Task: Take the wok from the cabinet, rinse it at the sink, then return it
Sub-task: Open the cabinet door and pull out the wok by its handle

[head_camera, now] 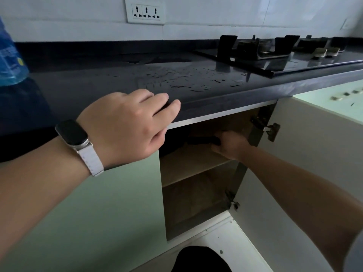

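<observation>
The cabinet [196, 169] under the dark countertop [117, 83] stands with its right door [306, 154] swung open. Inside, on the upper shelf, my right hand [229, 144] grips the black handle of the wok [202, 140]. The wok's dark body sits in shadow at the left of that shelf and is mostly hidden. My left hand [129, 124], with a watch on the wrist, rests on the front edge of the countertop, its fingers curled over the edge.
A gas hob [265, 54] with pot supports sits on the counter at the right. Water drops lie on the counter's middle. A blue water bottle [9, 55] stands at the far left. A wall socket [145, 13] is above. The lower shelf looks bare.
</observation>
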### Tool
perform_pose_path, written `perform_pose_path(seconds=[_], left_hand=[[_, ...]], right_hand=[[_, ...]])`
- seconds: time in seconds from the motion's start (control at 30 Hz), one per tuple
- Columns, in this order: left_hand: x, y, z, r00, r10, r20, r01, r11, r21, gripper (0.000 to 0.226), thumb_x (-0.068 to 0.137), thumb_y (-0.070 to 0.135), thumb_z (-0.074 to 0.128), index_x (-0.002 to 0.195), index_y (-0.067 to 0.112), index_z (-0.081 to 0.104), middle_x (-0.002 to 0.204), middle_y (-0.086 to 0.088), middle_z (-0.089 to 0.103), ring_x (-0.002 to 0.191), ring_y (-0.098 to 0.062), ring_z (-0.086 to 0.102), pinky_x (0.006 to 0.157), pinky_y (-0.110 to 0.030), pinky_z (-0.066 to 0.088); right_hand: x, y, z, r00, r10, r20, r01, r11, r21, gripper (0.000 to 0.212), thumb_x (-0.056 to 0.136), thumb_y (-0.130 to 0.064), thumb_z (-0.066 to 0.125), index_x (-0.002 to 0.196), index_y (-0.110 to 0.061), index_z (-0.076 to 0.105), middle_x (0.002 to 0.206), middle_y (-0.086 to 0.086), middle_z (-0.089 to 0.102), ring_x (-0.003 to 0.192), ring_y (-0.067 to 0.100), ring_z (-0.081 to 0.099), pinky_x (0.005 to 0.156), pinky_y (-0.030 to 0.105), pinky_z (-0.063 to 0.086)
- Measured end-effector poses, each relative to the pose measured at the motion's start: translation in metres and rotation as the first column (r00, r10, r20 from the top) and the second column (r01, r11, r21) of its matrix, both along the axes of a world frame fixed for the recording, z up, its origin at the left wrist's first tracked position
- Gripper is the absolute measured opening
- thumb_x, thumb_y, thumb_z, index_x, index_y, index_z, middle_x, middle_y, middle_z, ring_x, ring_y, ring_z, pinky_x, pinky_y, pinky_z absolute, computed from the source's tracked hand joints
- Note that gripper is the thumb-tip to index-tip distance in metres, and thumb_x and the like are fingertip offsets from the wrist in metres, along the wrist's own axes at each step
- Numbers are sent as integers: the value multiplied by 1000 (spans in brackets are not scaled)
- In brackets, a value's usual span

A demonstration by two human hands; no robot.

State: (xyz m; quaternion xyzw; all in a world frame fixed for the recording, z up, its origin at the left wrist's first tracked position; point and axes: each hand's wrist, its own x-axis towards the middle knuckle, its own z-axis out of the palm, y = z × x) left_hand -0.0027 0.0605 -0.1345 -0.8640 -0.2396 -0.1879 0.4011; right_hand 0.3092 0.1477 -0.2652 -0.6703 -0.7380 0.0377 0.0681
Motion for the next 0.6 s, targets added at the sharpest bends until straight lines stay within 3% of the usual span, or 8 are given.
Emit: perform_pose_path(seconds=[0.13,0.3,0.47,0.6], left_hand=[[0,1,-1,1000,1,4,-1,1000,-6,43,95,22,47,133,5,56,111,-17,67,89,-39,66,50,-43,51],[-1,3,-1,1000,-8,14,8,1000,1,44,94,23,47,133,5,56,113,-17,67,89,-39,66,51,-42,51],[-1,4,-3,1000,-16,16,16,1000,14,44,94,22,47,133,6,55,111,-16,67,89,-38,66,49,-41,50],[-3,6,-3,1000,-16,11,16,1000,22,43,93,20,48,133,7,54,111,-16,67,88,-38,66,49,-41,50]], right_hand=[[-12,-18,-8,999,-45,-30,45,999,16,28,98,-39,58,114,-17,65,88,-1,62,81,20,64,72,36,56],[-13,-50,-24,992,-99,-73,104,992,66,28,96,-40,59,110,-16,64,91,4,68,78,23,65,59,30,47],[0,-92,-30,975,-190,-119,195,980,33,29,96,-42,58,113,-20,63,84,2,68,72,22,68,64,39,60],[12,-126,-33,960,-250,-125,257,965,44,26,94,-40,59,112,-22,63,87,0,62,78,23,63,61,30,44]])
